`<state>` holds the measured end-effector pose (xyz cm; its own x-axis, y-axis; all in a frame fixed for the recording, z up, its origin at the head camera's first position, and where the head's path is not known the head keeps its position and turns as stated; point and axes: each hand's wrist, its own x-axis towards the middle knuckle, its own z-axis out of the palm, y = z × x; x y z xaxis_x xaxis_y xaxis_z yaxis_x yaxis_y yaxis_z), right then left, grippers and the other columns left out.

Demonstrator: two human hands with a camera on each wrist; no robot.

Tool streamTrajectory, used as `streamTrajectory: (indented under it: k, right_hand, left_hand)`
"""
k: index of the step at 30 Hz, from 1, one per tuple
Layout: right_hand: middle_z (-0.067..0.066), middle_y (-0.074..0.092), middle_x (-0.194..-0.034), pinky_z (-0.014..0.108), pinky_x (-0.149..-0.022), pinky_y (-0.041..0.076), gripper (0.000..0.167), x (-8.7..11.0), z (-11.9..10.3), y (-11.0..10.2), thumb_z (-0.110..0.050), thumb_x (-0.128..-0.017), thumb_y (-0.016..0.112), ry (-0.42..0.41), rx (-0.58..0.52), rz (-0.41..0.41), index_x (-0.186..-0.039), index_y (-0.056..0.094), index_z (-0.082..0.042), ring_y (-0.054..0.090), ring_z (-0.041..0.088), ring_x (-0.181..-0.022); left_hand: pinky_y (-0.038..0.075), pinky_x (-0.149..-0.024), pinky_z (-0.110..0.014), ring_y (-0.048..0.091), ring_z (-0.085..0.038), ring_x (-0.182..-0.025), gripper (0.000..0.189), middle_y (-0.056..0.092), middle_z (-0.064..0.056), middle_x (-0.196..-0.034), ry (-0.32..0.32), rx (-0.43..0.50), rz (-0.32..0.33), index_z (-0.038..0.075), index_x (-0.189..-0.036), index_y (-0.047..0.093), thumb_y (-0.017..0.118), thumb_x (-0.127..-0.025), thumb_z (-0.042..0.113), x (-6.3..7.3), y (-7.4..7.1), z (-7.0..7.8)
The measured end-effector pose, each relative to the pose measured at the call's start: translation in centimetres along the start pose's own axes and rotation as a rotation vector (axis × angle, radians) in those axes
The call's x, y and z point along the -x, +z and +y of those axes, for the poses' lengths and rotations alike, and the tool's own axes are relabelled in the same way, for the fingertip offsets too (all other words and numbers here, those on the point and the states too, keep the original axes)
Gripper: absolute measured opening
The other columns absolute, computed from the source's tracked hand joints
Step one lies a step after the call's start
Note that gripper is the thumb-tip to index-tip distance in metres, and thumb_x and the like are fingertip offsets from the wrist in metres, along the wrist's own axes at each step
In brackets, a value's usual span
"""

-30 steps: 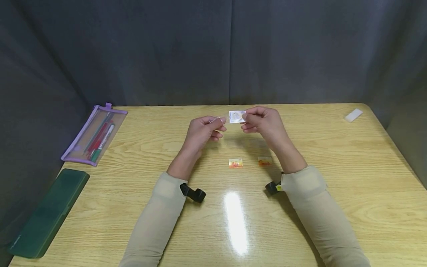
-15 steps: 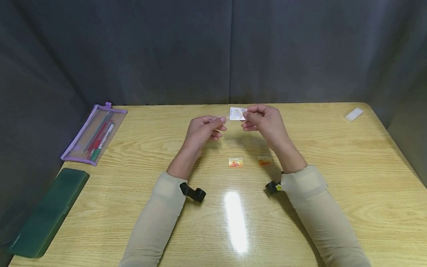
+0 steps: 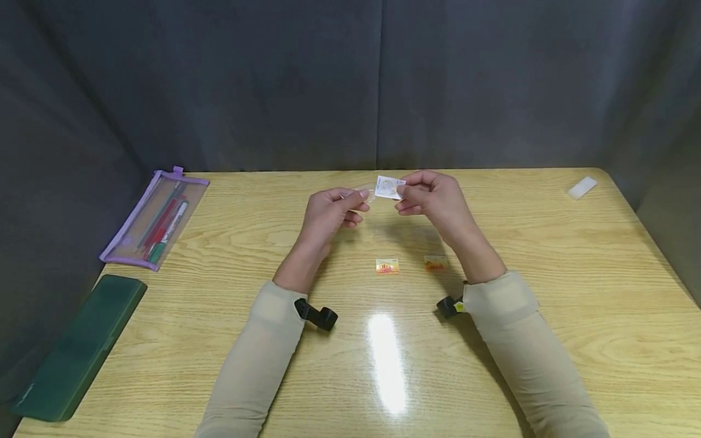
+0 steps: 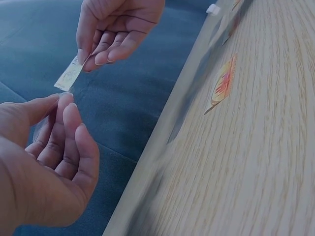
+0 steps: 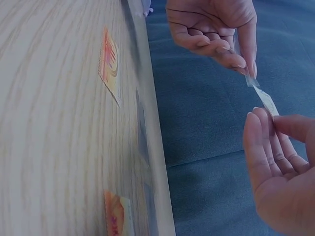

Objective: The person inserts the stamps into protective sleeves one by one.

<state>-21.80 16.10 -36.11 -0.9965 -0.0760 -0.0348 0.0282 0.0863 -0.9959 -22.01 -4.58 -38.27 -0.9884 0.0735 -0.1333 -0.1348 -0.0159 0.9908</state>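
Note:
My right hand [image 3: 435, 198] pinches a small white postage stamp [image 3: 387, 187] with a pale print between thumb and fingers, above the far part of the table. Facing it, my left hand [image 3: 328, 213] pinches a clear plastic sleeve [image 3: 370, 193] by its edge. In the right wrist view the stamp's free end meets or overlaps the end of the sleeve [image 5: 251, 82]; whether it is inside I cannot tell. Two orange and yellow stamps, one to the left [image 3: 387, 266] and one to the right [image 3: 435, 263], lie on the table below the hands.
At the left lie a purple-edged mesh pencil pouch [image 3: 153, 222] with pens inside and a dark green case [image 3: 82, 350]. A white block [image 3: 582, 187] lies by the far right corner. Dark curtains [image 3: 378, 85] hang behind the wooden table [image 3: 575, 292].
The stamp in my right hand rose slightly, then tilted down at its right end. My left hand shifted slightly left, and more of the clear sleeve now shows beyond its fingertips.

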Motion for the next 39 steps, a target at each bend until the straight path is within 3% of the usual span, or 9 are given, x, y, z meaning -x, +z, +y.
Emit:
streamTrajectory:
  k: [7,14,25,32,39]
  right_hand:
    - [0.002,0.073,-0.084,0.027,-0.069,0.063,0.017,-0.04,-0.01,-0.03,-0.005,-0.097,0.065,-0.007,-0.014,0.011,-0.110,0.063,0.005,0.072,0.012,-0.067]
    - [0.001,0.074,-0.081,0.026,-0.068,0.062,0.018,-0.12,0.01,-0.04,-0.005,-0.097,0.065,-0.025,-0.050,0.011,-0.110,0.061,0.007,0.071,0.009,-0.065]
    - [-0.004,0.073,-0.076,0.026,-0.067,0.062,0.012,-0.04,0.15,0.11,-0.006,-0.097,0.066,-0.066,-0.044,0.029,-0.105,0.064,0.002,0.071,0.009,-0.065]
    - [-0.002,0.073,-0.076,0.026,-0.066,0.062,0.011,0.06,0.06,0.26,-0.005,-0.096,0.066,-0.072,-0.055,0.044,-0.105,0.065,0.002,0.071,0.010,-0.065]
    - [-0.002,0.072,-0.077,0.027,-0.067,0.062,0.009,0.16,0.03,0.41,-0.007,-0.096,0.066,-0.085,-0.034,0.054,-0.103,0.065,0.000,0.070,0.010,-0.065]
  left_hand:
    - [0.057,-0.060,-0.026,0.064,-0.008,-0.060,0.036,0.073,0.001,-0.075,0.020,0.003,-0.008,-0.003,-0.101,0.075,0.077,-0.091,0.032,0.00,-0.05,-0.13]
    - [0.055,-0.057,-0.023,0.063,-0.008,-0.058,0.029,0.073,0.002,-0.073,0.021,0.012,-0.020,0.002,-0.093,0.076,0.078,-0.091,0.031,-0.05,-0.01,-0.19]
    - [0.056,-0.058,-0.023,0.064,-0.008,-0.059,0.031,0.073,0.001,-0.074,0.016,0.003,-0.023,0.000,-0.097,0.076,0.077,-0.091,0.031,-0.04,0.00,-0.21]
    - [0.055,-0.058,-0.023,0.063,-0.007,-0.059,0.042,0.073,0.002,-0.074,0.029,-0.002,-0.036,-0.008,-0.106,0.073,0.077,-0.092,0.032,-0.06,-0.01,-0.23]
    - [0.057,-0.060,-0.026,0.063,-0.007,-0.059,0.040,0.073,0.002,-0.074,0.025,-0.009,-0.035,-0.005,-0.104,0.074,0.077,-0.092,0.032,0.01,-0.06,-0.27]
